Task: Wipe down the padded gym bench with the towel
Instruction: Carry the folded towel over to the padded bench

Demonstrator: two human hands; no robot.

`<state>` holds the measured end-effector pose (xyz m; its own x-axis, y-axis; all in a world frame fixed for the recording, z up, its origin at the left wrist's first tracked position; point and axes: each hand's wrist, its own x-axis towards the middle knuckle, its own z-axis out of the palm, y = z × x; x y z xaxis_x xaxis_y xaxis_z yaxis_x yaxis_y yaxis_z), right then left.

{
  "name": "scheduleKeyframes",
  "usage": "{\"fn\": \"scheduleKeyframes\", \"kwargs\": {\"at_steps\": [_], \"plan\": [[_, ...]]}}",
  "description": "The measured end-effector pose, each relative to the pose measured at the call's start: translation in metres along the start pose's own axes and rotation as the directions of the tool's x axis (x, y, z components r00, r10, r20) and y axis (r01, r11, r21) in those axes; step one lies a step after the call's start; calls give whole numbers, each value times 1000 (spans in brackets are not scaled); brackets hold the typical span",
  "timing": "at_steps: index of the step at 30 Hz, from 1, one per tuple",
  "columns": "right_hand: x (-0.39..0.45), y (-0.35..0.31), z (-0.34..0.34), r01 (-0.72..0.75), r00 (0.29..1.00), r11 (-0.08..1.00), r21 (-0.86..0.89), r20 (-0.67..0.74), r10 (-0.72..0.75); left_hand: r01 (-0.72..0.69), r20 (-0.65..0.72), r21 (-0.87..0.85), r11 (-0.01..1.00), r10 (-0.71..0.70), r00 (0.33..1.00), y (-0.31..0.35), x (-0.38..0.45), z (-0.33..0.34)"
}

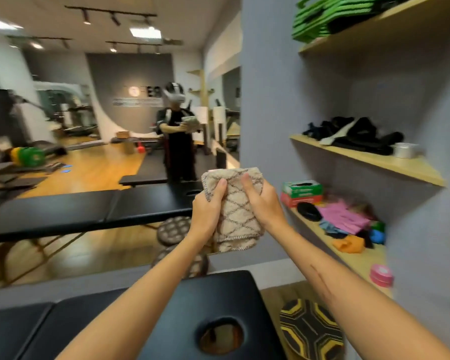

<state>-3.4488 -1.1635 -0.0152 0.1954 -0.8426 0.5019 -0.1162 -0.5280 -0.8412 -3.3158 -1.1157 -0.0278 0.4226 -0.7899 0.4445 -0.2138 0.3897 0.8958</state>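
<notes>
The towel (234, 206), beige with a brown diamond pattern, is held folded in the air above the far end of the black padded bench (166, 315), not touching it. The left hand (208, 211) has its grip clenched on the towel's left side, and the right hand (260, 203) grips its right side, thumbs on top. A face hole (221, 336) lies near the bench's right end. A mirror (89, 126) stands behind, and shelves (369, 157) are to the right.

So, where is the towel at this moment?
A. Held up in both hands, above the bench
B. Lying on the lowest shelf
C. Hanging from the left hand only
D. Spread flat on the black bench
A: the left hand and right hand both grip the folded towel in the air, well clear of the padded bench.
</notes>
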Motion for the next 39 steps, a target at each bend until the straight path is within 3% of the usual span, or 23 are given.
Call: {"fn": "scheduleKeyframes", "kwargs": {"at_steps": [8,12,15,20,28,35,39], "plan": [[-62,-79,173,5,951,985,175,302,-58,39,-325,120,992,2,946,23,-60,-197],[-107,-121,266,15,828,977,215,545,-133,65,-489,187,980,36,872,33,-109,-309],[-149,-156,339,-3,734,960,280,653,-188,104,-559,189,976,21,829,41,-151,-392],[-231,-210,458,-16,658,931,366,704,-265,180,-642,291,940,52,765,61,-222,-527],[-357,-280,606,-68,480,915,398,817,-320,349,-811,297,889,42,583,82,-328,-693],[-443,-322,719,-205,450,892,402,848,-279,409,-944,197,891,61,323,69,-379,-793],[-465,-347,793,-195,425,874,445,841,-334,456,-968,185,871,80,238,68,-386,-861]]}}
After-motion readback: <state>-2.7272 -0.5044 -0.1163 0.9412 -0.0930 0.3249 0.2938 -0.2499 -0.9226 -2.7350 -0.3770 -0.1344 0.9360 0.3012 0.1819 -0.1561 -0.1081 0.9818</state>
